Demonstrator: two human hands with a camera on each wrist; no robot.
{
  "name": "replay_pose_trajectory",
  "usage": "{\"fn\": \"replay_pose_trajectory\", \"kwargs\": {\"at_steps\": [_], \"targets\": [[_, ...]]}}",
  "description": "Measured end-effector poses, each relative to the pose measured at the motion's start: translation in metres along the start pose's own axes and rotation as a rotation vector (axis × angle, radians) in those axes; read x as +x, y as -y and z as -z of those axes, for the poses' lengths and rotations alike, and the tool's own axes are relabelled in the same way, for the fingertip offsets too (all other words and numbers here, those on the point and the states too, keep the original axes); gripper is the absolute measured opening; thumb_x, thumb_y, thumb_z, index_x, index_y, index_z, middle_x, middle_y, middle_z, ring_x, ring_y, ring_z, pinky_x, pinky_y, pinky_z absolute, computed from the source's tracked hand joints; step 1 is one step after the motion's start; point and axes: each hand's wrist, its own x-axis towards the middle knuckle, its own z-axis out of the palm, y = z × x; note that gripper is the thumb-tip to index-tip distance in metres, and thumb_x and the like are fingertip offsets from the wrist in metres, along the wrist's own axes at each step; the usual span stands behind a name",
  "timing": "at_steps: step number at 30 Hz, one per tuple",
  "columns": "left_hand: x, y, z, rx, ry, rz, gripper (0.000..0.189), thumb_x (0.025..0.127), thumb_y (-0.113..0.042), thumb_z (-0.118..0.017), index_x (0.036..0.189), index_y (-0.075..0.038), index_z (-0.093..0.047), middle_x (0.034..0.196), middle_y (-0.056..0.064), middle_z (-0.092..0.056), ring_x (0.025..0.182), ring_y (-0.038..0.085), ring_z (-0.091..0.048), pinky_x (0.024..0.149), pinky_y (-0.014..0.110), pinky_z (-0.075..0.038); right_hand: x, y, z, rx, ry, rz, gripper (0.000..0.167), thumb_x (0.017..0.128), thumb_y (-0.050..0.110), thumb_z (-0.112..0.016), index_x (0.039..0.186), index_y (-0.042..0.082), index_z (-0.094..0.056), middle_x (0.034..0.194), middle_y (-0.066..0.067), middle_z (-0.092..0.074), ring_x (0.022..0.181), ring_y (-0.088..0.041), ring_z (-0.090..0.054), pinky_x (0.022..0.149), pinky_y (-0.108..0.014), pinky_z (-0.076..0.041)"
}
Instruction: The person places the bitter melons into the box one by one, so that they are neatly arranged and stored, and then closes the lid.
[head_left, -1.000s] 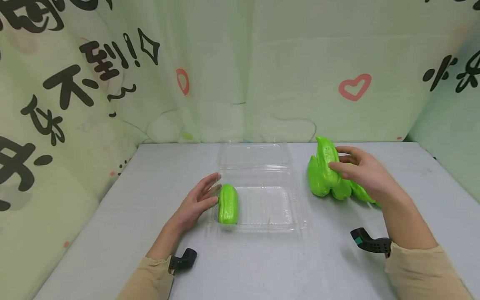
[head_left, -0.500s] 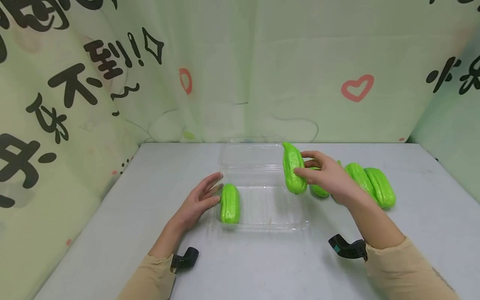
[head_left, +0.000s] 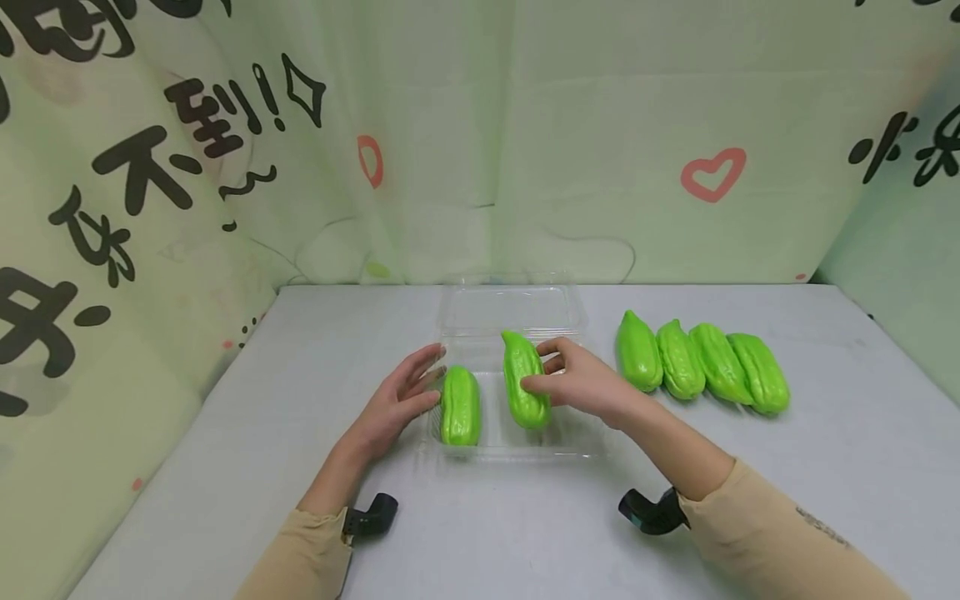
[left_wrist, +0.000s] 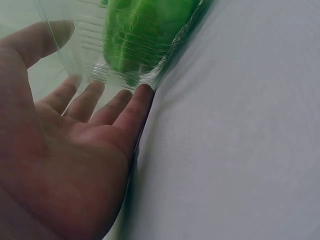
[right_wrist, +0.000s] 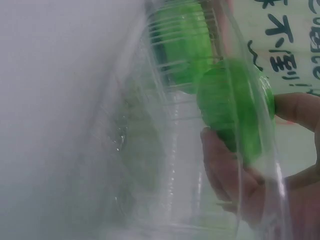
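Observation:
My right hand (head_left: 581, 382) pinches a green pepper (head_left: 524, 383) between thumb and fingers, over the middle of a clear plastic clamshell box (head_left: 517, 454). In the right wrist view this pepper (right_wrist: 235, 107) shows through the box's clear wall. Another green pepper (head_left: 460, 407) lies lengthwise along the box's left side. My left hand (head_left: 396, 402) rests at the left wall with fingers spread and relaxed. Its fingertips (left_wrist: 143, 90) touch the ribbed wall low down in the left wrist view, with the lying pepper (left_wrist: 145, 35) just behind the plastic.
Several more green peppers (head_left: 681, 358) lie side by side on the white table (head_left: 480, 533), right of the box. The box's clear lid (head_left: 512, 310) is folded back toward the rear edge. A pale green printed curtain (head_left: 555, 142) hangs behind.
My right hand has lifted a pepper from the group on the right and carried it left, over the box. My left hand has stayed at the box's left wall.

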Motion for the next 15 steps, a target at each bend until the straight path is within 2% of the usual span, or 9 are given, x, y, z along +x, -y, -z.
{"fn": "replay_pose_trajectory", "kwargs": {"at_steps": [6, 15], "targets": [[0.0, 0.001, 0.0, 0.009, 0.003, 0.001, 0.07, 0.099, -0.003, -0.058, 0.158, 0.0, -0.023, 0.164, 0.019, -0.021, 0.148, 0.039, -0.024, 0.115, 0.056, -0.027, 0.008, -0.004, -0.015, -0.022, 0.019, -0.051, 0.067, 0.092, 0.022, -0.07, 0.141, -0.009, -0.038, 0.128, -0.027, -0.054, 0.105, -0.031, -0.064, 0.088, -0.041, -0.056], [0.0, 0.0, 0.0, 0.011, -0.005, 0.01, 0.071, 0.099, -0.005, -0.059, 0.159, -0.001, -0.022, 0.165, 0.019, -0.021, 0.149, 0.039, -0.024, 0.115, 0.056, -0.026, 0.015, -0.008, -0.031, -0.102, 0.003, -0.093, 0.061, 0.087, 0.02, -0.074, 0.134, -0.009, -0.046, 0.122, -0.023, -0.059, 0.093, -0.026, -0.066, 0.081, -0.038, -0.057]]}}
